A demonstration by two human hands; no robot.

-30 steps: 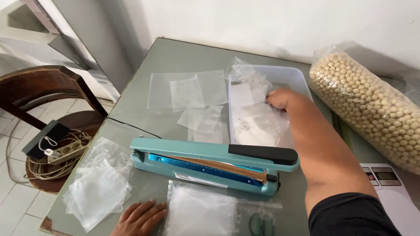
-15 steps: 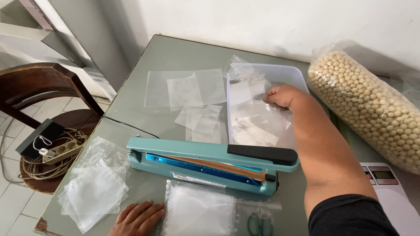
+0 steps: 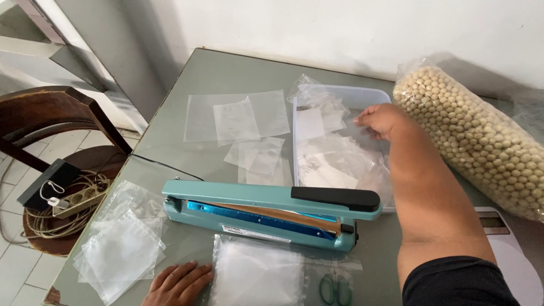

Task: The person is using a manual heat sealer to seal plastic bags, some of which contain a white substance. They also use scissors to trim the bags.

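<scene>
The right hand (image 3: 381,120) reached into the clear plastic tub (image 3: 362,96), fingers curled on small clear bags (image 3: 334,158). The left hand (image 3: 178,284) lay flat, fingers spread, beside a stack of clear plastic bags (image 3: 258,275) near the teal bag sealer (image 3: 272,212).

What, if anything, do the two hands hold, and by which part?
Nothing is clearly held. The right hand reaches into the clear tray among small plastic bags; whether it grips one cannot be told. The left hand lies flat on the table.
</scene>
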